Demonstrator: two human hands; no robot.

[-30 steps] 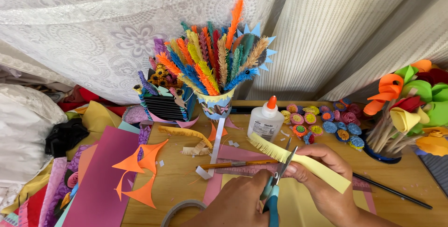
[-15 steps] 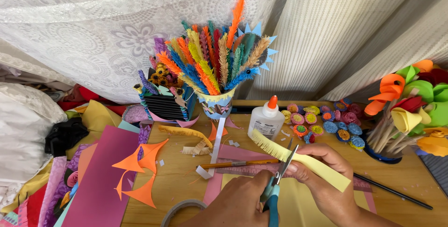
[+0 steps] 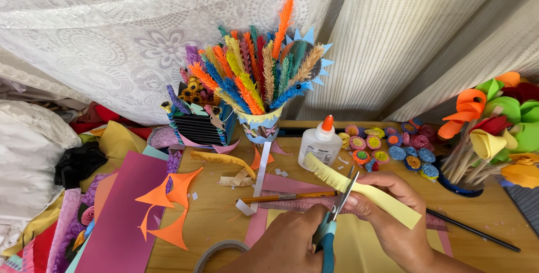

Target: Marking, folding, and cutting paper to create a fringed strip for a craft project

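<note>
Yellow paper strip [image 3: 365, 190], fringed at one end, pinched in the right hand [image 3: 393, 217]; the left hand [image 3: 286, 245] grips teal-handled scissors [image 3: 332, 222] above the bench [image 3: 219, 217].

Scissors [image 3: 331, 225] handles hidden under left hand [image 3: 289, 245] (tape roll [image 3: 216, 251] cropped below).

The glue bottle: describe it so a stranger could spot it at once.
Start at the paper cup of bright fringed paper stems at the back of the wooden table. Just to its right stands the glue bottle, upright, beyond the yellow paper strip being cut. It alone is white plastic with an orange cone-shaped cap.
</note>
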